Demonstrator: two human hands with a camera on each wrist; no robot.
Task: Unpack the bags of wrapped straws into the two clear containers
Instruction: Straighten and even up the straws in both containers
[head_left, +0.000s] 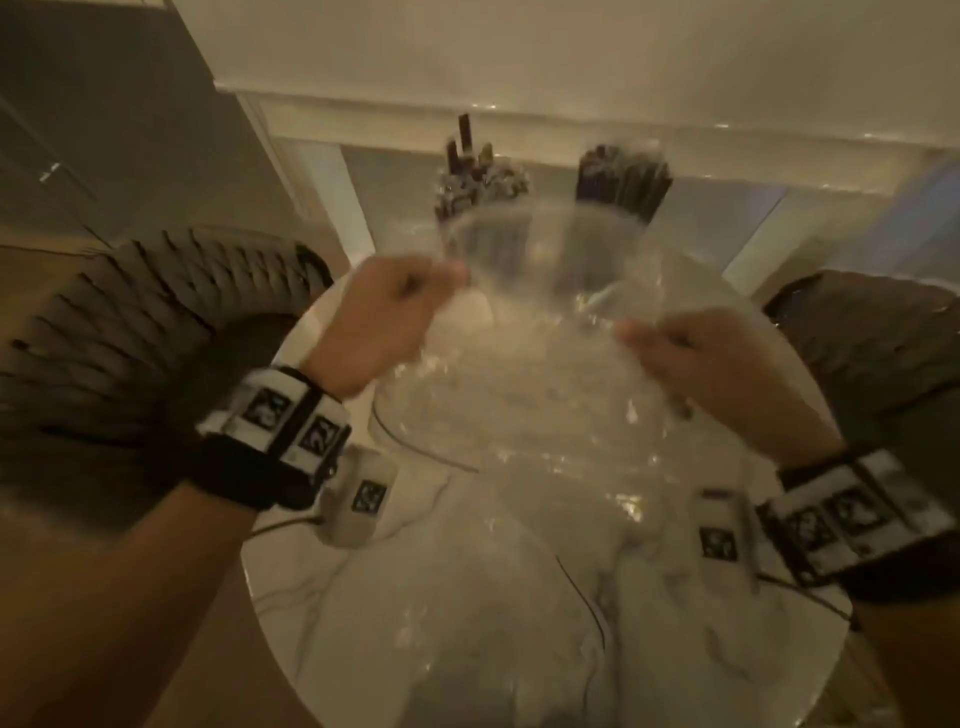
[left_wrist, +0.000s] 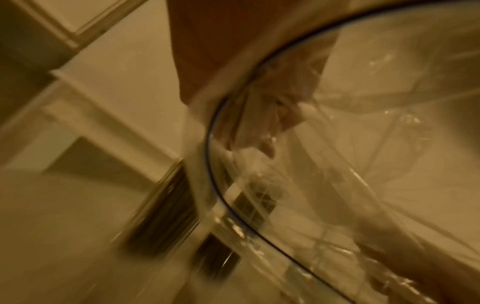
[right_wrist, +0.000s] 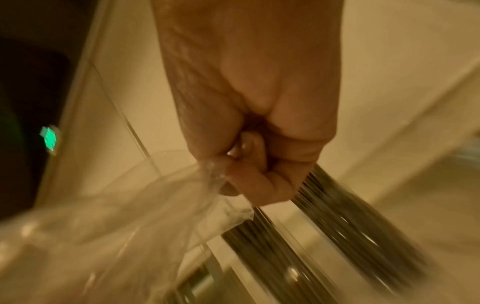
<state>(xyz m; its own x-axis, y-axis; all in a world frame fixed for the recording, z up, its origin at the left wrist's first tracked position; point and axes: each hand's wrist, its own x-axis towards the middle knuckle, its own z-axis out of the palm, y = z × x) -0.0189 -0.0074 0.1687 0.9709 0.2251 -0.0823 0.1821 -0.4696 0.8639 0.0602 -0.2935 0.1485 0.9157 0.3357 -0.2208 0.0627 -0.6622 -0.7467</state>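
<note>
Both my hands hold up a clear plastic bag (head_left: 530, 395) over a round white marble table (head_left: 415, 613). My left hand (head_left: 410, 296) pinches the bag's upper left edge, my right hand (head_left: 660, 343) grips its right edge in a fist. I see no straws inside the bag. Behind it, at the table's far edge, stand two clear containers: the left container (head_left: 480, 189) and the right container (head_left: 623, 184), both filled with upright dark wrapped straws. In the right wrist view the fingers (right_wrist: 249, 181) curl round the bag (right_wrist: 116, 216), with the straws (right_wrist: 337, 216) blurred behind.
A woven dark chair (head_left: 130, 332) stands at the table's left and another chair (head_left: 883, 338) at its right. A pale wall and skirting run behind the table. A thin black cable (head_left: 582, 592) crosses the tabletop.
</note>
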